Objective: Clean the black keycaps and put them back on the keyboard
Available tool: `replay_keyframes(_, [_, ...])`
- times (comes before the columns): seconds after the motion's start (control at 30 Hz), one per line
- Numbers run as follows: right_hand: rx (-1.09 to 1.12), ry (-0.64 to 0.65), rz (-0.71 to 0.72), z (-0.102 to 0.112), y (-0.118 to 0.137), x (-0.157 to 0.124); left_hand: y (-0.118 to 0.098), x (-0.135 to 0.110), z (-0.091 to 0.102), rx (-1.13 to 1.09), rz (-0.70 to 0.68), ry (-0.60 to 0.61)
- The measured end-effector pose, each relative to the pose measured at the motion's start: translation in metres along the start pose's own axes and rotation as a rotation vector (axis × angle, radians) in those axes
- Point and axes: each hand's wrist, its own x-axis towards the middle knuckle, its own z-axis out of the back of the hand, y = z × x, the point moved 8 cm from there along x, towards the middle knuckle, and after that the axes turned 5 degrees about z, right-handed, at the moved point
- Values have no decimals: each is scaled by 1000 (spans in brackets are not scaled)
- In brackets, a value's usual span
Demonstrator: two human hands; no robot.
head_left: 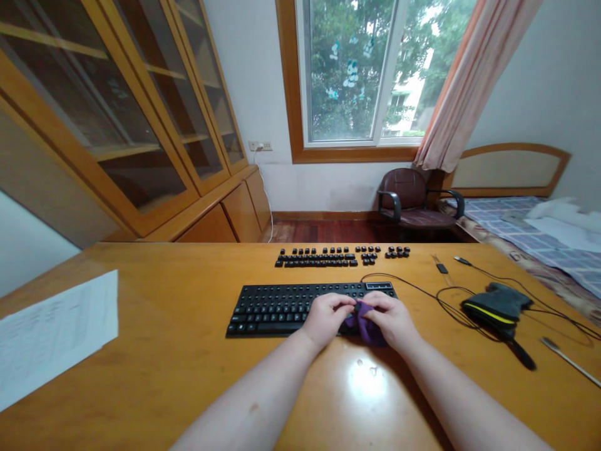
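Note:
A black keyboard (282, 307) lies on the wooden desk (188, 351) in front of me. My left hand (325, 319) is closed in a pinch at the keyboard's near right part, fingertips on a small black keycap (357, 307). My right hand (390, 320) is closed round a purple cloth (365, 328), pressed against the same keycap. Both hands meet over the keyboard's right end and hide the keys there. Rows of loose black keycaps (328, 256) are laid out on the desk beyond the keyboard.
A sheet of paper (51, 332) lies at the desk's left edge. To the right are a black and yellow pouch (496, 305), thin black cables (422, 289) and a slim metal tool (568, 359). Beyond the desk stand a glass-door cabinet, a chair and a bed.

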Motion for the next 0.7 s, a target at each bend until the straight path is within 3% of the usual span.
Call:
replay_keyframes(0.13, [0, -7, -29, 0, 3, 0, -2, -2, 0, 52, -54, -28])
replay_keyframes(0.3, [-50, -115, -101, 1, 3, -5, -20, -13, -3, 268, -263, -67])
replay_keyframes(0.4, [-47, -111, -167, 0, -3, -7, -27, -18, -6, 334, -324, -47])
replay_keyframes(0.47, [6, -83, -226, -1, -10, -7, -23, -15, -7, 277, -263, -38])
replay_keyframes(0.57, [117, -77, -280, -2, -20, -8, -1, -7, -5, -3, -1, -89])
replay_keyframes(0.7, [65, -102, -176, -2, -12, -6, 23, -4, -15, -448, 293, -120])
